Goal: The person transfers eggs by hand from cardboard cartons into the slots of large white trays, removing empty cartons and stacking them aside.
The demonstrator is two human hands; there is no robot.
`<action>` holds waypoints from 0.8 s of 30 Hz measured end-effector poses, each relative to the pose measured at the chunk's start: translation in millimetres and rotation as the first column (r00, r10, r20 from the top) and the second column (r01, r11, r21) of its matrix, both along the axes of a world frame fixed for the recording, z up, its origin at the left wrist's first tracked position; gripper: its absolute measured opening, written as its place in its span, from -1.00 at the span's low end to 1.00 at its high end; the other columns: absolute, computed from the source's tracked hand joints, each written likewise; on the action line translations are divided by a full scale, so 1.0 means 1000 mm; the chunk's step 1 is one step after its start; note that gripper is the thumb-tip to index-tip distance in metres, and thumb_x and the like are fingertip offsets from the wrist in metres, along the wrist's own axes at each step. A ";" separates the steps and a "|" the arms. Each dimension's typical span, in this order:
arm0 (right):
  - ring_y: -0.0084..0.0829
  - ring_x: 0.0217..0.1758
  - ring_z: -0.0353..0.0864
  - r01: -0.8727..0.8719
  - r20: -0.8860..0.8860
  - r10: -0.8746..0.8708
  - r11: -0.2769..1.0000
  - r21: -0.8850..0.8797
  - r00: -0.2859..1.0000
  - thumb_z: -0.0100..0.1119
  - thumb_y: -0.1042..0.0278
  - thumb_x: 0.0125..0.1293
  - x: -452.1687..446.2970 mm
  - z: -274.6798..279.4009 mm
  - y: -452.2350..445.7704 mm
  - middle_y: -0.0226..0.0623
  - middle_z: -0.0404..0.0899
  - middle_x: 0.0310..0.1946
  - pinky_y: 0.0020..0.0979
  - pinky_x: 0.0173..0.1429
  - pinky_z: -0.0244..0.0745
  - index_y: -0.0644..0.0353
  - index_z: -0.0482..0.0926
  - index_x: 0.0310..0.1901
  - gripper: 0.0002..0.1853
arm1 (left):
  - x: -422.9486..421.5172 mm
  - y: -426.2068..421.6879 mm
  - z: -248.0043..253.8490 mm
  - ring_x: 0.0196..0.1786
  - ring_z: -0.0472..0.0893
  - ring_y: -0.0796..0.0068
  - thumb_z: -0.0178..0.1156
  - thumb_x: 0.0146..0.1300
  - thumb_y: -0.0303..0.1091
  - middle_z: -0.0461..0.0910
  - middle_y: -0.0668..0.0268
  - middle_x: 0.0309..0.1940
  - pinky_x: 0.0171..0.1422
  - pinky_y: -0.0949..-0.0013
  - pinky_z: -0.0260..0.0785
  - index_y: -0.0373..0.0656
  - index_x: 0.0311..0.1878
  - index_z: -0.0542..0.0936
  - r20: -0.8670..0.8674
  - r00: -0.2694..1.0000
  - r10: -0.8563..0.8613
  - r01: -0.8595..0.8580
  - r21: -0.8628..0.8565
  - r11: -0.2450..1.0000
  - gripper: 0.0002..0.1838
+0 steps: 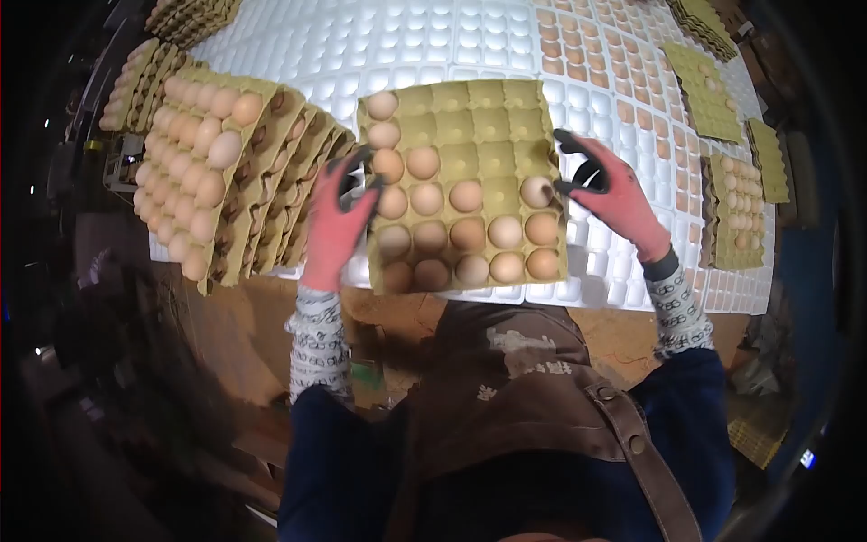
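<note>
A yellowish cardboard egg tray (470, 127) is held up between my two hands, above the near edge of the white moulded trays. Brown eggs (467, 235) fill its two nearest rows and run up its left column; most cups at the upper right are bare. My left hand (340, 213), in a pink glove with black fingertips, is closed on the tray's left edge. Gloved the same way, my right hand (610, 192) grips the right edge, its fingers curled near a pale egg (536, 191). The fingertips' undersides are hidden behind the rim.
At the left leans a stack of loaded egg trays (260, 163), with more trays behind it. White moulded trays (406, 41) cover the table, many holding eggs (623, 72) at the right. Further cardboard trays (739, 212) lie along the right side.
</note>
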State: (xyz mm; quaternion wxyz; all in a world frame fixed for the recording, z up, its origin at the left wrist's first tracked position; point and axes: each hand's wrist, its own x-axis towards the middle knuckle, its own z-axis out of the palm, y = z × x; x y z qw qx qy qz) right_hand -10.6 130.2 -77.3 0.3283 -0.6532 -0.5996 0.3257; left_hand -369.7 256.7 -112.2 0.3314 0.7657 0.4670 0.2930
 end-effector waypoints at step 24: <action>-0.16 0.17 0.52 -0.325 0.431 0.256 0.941 0.093 0.865 0.37 0.17 0.15 -0.098 -0.002 0.109 -0.14 0.34 0.31 -0.21 0.20 0.45 0.05 0.53 0.15 -0.49 | -0.021 0.037 -0.009 0.09 0.55 0.43 0.41 0.01 -0.47 0.54 0.28 0.04 0.16 0.36 0.44 -0.19 0.25 0.40 0.535 0.844 0.043 0.187 -0.369 0.911 -0.32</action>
